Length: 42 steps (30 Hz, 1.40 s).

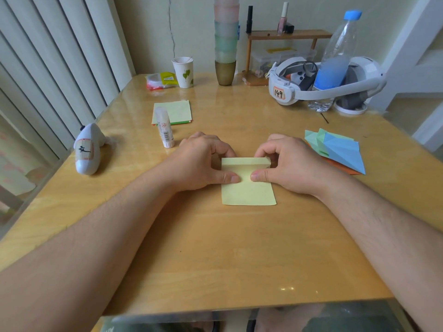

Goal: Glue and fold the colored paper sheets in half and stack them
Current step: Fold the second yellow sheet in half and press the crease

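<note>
- The far edge should be carried down evenly to meet the near edge, corners matched, before the crease is pressed.
- The yellow sheet (248,190) lies at table centre, its 12 o'clock edge curled over.
- That edge is pinched by the left hand (203,161) and right hand (285,164); both thumbs are pressed on the sheet at 6 o'clock of the curl.

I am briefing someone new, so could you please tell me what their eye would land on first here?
First, the two bare hands at the table's centre, left hand and right hand, pinching a pale yellow paper sheet whose far edge is folded over. Next, the white glue stick standing left of them, and the blue and green folded paper pile on the right.
</note>
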Each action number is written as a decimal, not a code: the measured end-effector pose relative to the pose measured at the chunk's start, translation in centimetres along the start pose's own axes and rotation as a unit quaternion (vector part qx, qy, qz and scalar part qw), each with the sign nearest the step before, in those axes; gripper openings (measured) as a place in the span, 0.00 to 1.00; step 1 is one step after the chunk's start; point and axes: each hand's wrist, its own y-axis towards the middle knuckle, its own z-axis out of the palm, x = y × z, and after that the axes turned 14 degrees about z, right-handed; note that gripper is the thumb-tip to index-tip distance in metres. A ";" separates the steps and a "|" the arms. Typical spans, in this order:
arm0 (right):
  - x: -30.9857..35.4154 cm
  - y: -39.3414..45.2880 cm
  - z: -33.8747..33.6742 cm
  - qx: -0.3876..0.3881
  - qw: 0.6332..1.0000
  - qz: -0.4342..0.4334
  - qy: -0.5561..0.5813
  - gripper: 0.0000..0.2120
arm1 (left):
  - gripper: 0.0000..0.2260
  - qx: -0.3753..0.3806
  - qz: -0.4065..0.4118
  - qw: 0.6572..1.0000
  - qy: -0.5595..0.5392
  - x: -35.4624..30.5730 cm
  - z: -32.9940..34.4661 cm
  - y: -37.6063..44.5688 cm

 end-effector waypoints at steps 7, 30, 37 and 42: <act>-0.7 0.3 -0.2 -0.015 1.000 0.014 0.002 0.13 | 0.12 -0.008 -0.013 1.000 -0.007 0.7 -0.2 -0.4; 0.4 0.5 1.0 -0.034 0.999 -0.004 -0.011 0.11 | 0.10 -0.041 -0.004 0.999 -0.018 0.2 0.9 0.9; -0.2 0.4 0.2 -0.034 0.999 0.014 -0.012 0.08 | 0.10 -0.035 -0.046 0.998 -0.038 1.4 0.1 0.0; -0.2 0.3 0.3 -0.039 0.999 0.017 -0.011 0.08 | 0.08 -0.036 -0.042 0.998 -0.038 1.1 0.0 0.2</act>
